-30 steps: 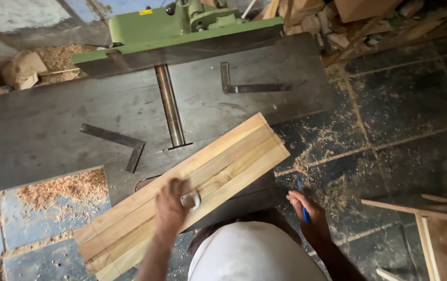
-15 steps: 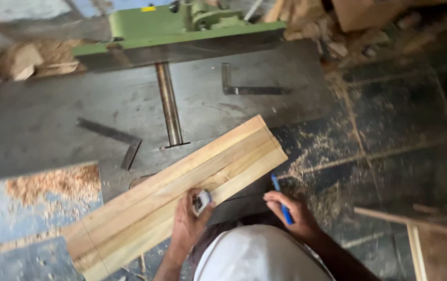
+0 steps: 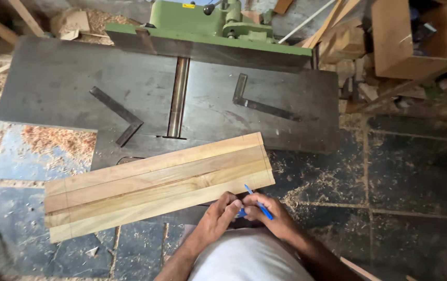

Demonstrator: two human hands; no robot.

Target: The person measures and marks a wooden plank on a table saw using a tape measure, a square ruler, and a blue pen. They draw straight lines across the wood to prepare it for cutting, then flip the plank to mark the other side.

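A panel of several pale wooden strips lies side by side across the front of a dark steel machine table, overhanging the floor. My two hands meet at the panel's near right edge. My right hand grips a blue pen, tip pointing up toward the wood. My left hand is curled against the right hand, fingertips at a small blue piece by the pen's lower end. What the left hand holds is hidden.
Two metal try squares lie on the table either side of the cutter slot. A green fence and motor housing stand behind. Wood offcuts pile at the right; shavings cover the tiled floor.
The panel has swung to lie nearly level across the view. My left hand left the board's top and came to the right hand; the small pale object it held is out of sight.
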